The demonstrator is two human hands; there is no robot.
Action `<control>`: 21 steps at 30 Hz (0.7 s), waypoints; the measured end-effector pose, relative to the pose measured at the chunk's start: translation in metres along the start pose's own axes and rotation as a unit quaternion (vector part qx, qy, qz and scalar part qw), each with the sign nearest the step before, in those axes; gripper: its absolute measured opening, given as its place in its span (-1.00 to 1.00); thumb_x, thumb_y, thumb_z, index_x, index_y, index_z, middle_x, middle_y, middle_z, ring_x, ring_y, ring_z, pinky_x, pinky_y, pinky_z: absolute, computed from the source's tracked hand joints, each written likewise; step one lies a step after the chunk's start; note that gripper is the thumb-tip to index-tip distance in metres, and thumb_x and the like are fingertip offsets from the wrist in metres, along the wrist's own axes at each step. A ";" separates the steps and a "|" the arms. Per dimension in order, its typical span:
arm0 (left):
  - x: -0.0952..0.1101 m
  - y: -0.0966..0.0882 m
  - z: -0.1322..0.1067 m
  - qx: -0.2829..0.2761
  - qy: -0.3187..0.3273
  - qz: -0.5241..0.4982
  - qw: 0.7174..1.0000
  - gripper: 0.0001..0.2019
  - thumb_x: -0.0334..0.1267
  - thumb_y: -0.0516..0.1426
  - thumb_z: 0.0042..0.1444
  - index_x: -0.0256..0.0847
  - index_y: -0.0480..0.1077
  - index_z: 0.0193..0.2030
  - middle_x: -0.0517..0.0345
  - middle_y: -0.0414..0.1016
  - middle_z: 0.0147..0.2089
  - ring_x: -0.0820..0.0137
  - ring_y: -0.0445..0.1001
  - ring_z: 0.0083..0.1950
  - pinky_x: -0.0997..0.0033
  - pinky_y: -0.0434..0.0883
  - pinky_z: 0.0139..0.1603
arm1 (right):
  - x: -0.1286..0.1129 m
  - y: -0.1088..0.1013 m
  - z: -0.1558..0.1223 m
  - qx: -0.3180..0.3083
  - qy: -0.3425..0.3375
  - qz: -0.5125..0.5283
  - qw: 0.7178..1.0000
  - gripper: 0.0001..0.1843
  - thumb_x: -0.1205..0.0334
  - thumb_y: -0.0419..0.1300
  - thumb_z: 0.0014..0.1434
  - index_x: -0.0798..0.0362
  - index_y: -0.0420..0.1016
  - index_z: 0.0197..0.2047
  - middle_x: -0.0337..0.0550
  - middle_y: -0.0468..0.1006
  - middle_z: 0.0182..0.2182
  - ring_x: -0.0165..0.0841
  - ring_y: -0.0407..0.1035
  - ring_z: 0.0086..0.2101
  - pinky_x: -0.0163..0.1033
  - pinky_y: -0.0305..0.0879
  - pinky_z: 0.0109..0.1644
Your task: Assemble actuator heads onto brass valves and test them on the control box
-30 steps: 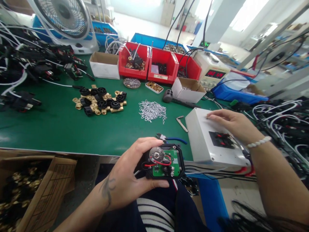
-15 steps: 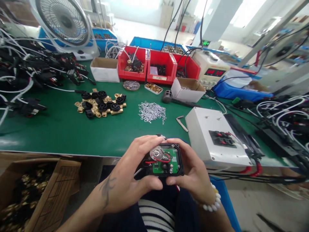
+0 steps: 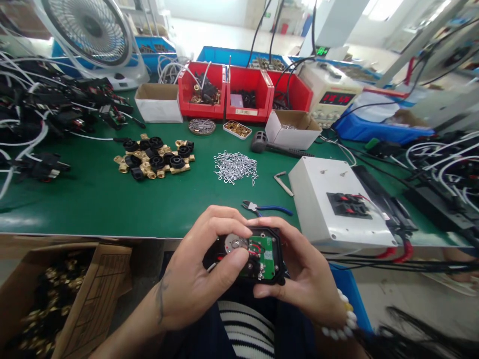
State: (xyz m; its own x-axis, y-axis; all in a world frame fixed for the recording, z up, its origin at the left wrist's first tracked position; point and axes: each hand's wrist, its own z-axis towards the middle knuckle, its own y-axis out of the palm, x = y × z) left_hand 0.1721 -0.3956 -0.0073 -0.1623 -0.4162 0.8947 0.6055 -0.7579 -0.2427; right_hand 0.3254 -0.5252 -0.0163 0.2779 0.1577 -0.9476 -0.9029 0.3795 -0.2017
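Observation:
Between my hands, above my lap at the table's front edge, is an open black housing (image 3: pixel 279 274) with a green circuit board (image 3: pixel 268 254) inside. A round silvery part (image 3: pixel 235 244) and red wires lie at its left end. My left hand (image 3: pixel 202 264) is closed around that left side, its thumb over the wires and its index finger at the top rim. My right hand (image 3: pixel 303 269) grips the right side, fingers behind and thumb at the lower edge. Just beyond the hands lie blue-handled cutting pliers (image 3: pixel 275 208). Farther back is a pile of wire clips (image 3: pixel 235 167).
Brass fittings with black knobs (image 3: pixel 155 157) lie to the left. Red bins (image 3: pixel 249 112), a white box (image 3: pixel 159 107) and a fan (image 3: pixel 93 35) stand behind. At right sits a grey metal box (image 3: pixel 337 199) with cables. A carton of brass parts (image 3: pixel 90 294) is below left.
My left thumb has moved up from the housing's lower edge onto the wires inside. The housing has shifted slightly, and the pliers behind it now show.

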 end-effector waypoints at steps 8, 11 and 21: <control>0.003 0.003 0.000 0.021 -0.032 -0.010 0.999 -0.91 -0.36 0.11 0.29 -0.06 0.36 -0.13 0.21 0.36 -0.05 0.43 0.36 -0.01 0.47 0.35 -0.01 | -0.001 0.002 0.002 -0.015 -0.004 0.001 1.000 -0.22 0.03 0.51 -0.07 -0.23 0.41 0.23 -0.17 0.55 0.09 -0.20 0.46 0.08 -0.16 0.38 0.22; 0.004 0.003 0.001 0.024 -0.036 -0.009 0.999 -0.92 -0.36 0.11 0.30 -0.07 0.36 -0.17 0.23 0.36 -0.07 0.45 0.35 -0.04 0.49 0.35 -0.04 | -0.001 0.003 0.002 -0.016 -0.003 0.004 1.000 -0.21 0.03 0.52 -0.08 -0.23 0.41 0.23 -0.17 0.55 0.09 -0.19 0.46 0.08 -0.14 0.37 0.24; 0.007 -0.001 0.003 0.017 -0.045 0.010 0.999 -0.90 -0.34 0.10 0.32 -0.09 0.38 -0.23 0.24 0.35 -0.11 0.47 0.36 -0.08 0.52 0.34 -0.09 | 0.001 0.003 0.003 -0.034 -0.021 -0.002 0.999 -0.18 0.10 0.52 -0.05 -0.32 0.36 0.26 -0.26 0.54 0.11 -0.26 0.44 0.09 -0.23 0.36 0.22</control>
State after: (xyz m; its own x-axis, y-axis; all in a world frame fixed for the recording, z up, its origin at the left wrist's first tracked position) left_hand 0.1729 -0.3962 0.0005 -0.0795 -0.3831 0.9203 0.6342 -0.7317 -0.2498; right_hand 0.3242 -0.5215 -0.0171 0.2935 0.1959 -0.9357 -0.9218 0.3175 -0.2226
